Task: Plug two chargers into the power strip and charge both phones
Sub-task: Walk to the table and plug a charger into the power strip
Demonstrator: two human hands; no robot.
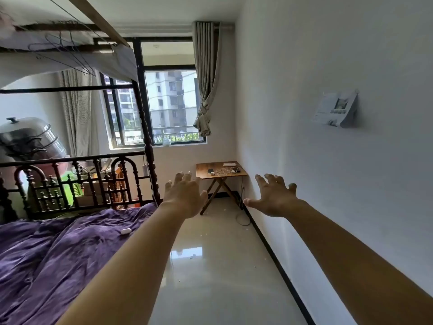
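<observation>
A small wooden folding table (203, 169) stands in the far corner under the window. On it lie a white power strip (229, 164), a dark phone (210, 170), a tangle of white charger cables (222, 171) with white plugs, and a second dark phone (238, 169) near the wall. My left hand (185, 195) and my right hand (274, 199) are stretched out in front of me at arm's length, fingers spread, holding nothing. Both are well short of the table.
A bed with a purple cover (58, 249) and a dark carved footboard (79, 184) fills the left. A white wall (339, 184) runs along the right. Glossy tiled floor (222, 266) leads between them. A cable (241, 219) lies on the floor by the table legs.
</observation>
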